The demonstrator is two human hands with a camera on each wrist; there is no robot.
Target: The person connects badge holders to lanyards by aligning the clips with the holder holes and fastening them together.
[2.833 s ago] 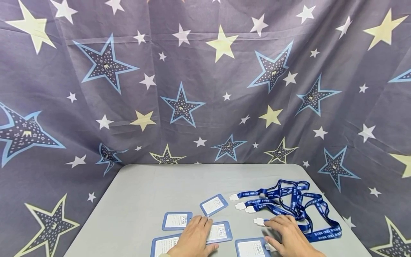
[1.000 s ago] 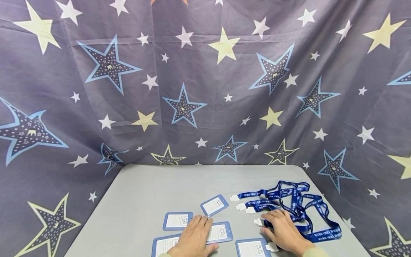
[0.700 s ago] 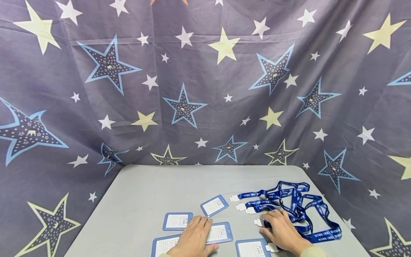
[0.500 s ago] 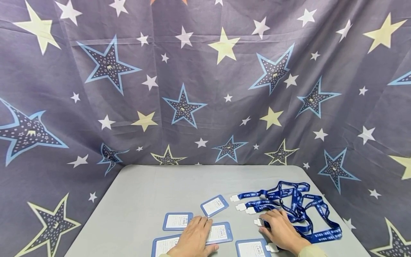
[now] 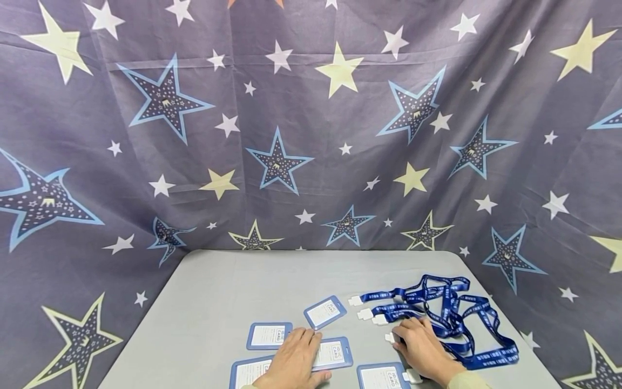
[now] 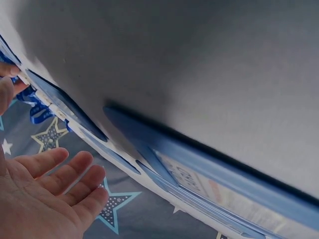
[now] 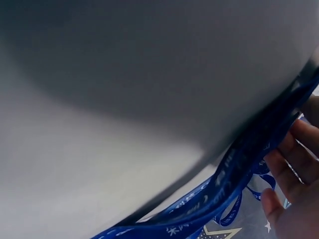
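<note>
My left hand [image 5: 296, 359] rests over the left part of a blue-framed ID card holder [image 5: 332, 354], fingers relaxed and close together. Its palm and loosely bent fingers [image 6: 75, 184] show in the left wrist view with nothing between them. My right hand [image 5: 421, 348] lies over the front of several tangled blue lanyards [image 5: 444, 302]. The thumb and forefinger stand on either side of one strap, just behind its white clip [image 5: 390, 337]. In the right wrist view, loosely bent fingers [image 7: 291, 164] lie alongside the blue strap [image 7: 219, 189]. What lies under both palms is hidden.
More card holders lie flat: one tilted [image 5: 324, 312] farther back, one [image 5: 269, 335] left of it, and another [image 5: 248, 371] at the near left. A holder [image 5: 384, 376] at the front meets a white clip [image 5: 412, 375]. A star-patterned cloth [image 5: 301, 135] surrounds the grey table [image 5: 218, 286].
Since the oldest frame, my right hand has shifted slightly left, its thumb and forefinger closer to the strap behind the white clip. My left hand, the holders and the lanyards stay nearly still.
</note>
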